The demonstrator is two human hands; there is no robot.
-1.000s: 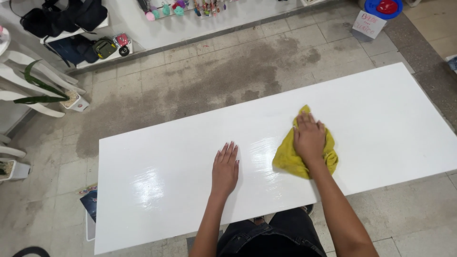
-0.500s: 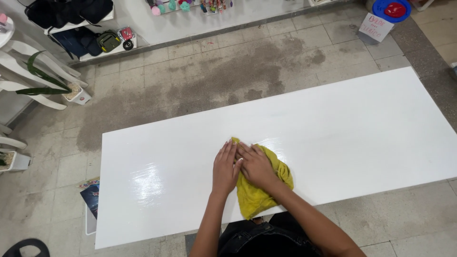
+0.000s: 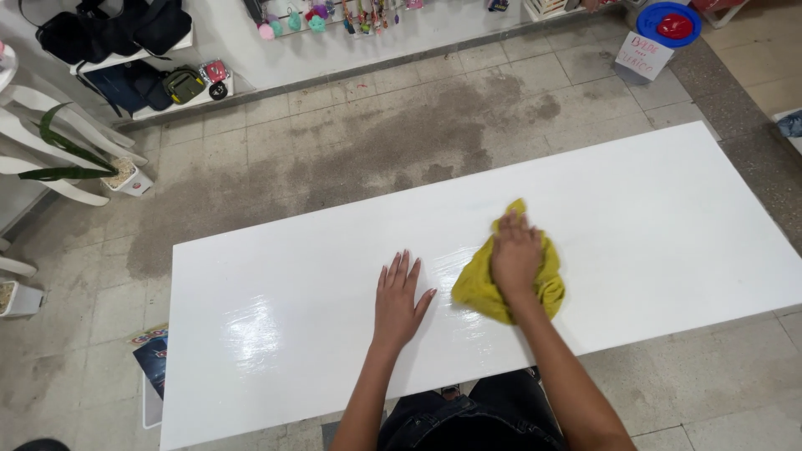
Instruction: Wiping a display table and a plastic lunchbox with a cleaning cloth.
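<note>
Nearest, dark trousers [image 3: 468, 422] at the bottom edge, with both forearms reaching up over a long glossy white tabletop [image 3: 668, 225]. Left hand [image 3: 399, 299] flat on the bare surface, palm down, fingers spread and straight, holding nothing. Right hand [image 3: 515, 255] pressed palm down on a crumpled yellow cloth [image 3: 480, 288], fingers stretched out over it rather than closed around it; slightly blurred. Cloth lying on the tabletop just right of the left hand, near the middle of the board, not touching that hand. Beyond the table, grey tiled floor [image 3: 376, 142] with a dark damp-looking patch. Farther off, a potted plant [image 3: 117, 174] at left, black bags [image 3: 125, 33] on a low white shelf, and a blue bucket [image 3: 668, 23] at upper right.
</note>
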